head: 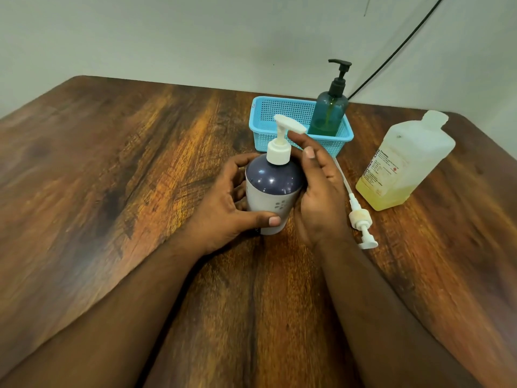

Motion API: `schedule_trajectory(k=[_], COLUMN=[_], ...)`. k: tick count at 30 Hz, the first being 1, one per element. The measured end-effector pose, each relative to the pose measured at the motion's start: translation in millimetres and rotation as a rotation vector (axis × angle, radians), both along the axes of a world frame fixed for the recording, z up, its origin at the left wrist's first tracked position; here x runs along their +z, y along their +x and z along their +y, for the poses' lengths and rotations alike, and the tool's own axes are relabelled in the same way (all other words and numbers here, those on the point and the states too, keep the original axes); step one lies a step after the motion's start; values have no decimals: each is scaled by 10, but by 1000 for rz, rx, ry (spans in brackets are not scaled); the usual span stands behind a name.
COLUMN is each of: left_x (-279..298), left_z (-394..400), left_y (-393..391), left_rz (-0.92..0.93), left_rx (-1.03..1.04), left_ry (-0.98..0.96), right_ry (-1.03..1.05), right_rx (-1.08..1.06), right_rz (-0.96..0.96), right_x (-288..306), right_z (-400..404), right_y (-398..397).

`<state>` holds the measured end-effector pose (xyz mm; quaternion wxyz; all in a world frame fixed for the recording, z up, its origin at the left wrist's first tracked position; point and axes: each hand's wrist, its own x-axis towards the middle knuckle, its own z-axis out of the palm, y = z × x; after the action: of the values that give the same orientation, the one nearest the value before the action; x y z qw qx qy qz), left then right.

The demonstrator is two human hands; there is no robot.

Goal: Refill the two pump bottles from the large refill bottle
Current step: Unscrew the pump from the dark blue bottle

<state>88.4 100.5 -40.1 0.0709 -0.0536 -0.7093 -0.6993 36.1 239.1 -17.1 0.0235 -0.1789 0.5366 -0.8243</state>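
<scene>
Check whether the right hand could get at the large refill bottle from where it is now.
Probably yes. The right hand rests against the purple pump bottle, and the refill bottle stands just to its right. Only a loose pump lies flat on the table between them.

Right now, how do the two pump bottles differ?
The dark blue bottle with a white label has a white pump and stands on the wooden table, held by both hands. The see-through teal bottle has a black pump and stands untouched in the blue basket. Both stand upright.
</scene>
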Motion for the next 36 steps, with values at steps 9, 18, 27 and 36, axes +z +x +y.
schedule_trajectory(k=[9, 18, 27, 36], left_x=[2, 10, 38, 31], left_z=[1, -6, -16, -9], left_y=[7, 8, 2, 21], left_rz=[3, 9, 7, 5], left_rx=[-4, 6, -6, -5], left_ry=[-2, -1, -11, 8], right_ry=[37, 109, -31, 190], right_rx=[-10, -14, -250, -55], right_rz=[90, 138, 343, 155], right_x=[0, 49, 245, 224], right_z=[2, 11, 132, 83], right_y=[49, 85, 49, 53])
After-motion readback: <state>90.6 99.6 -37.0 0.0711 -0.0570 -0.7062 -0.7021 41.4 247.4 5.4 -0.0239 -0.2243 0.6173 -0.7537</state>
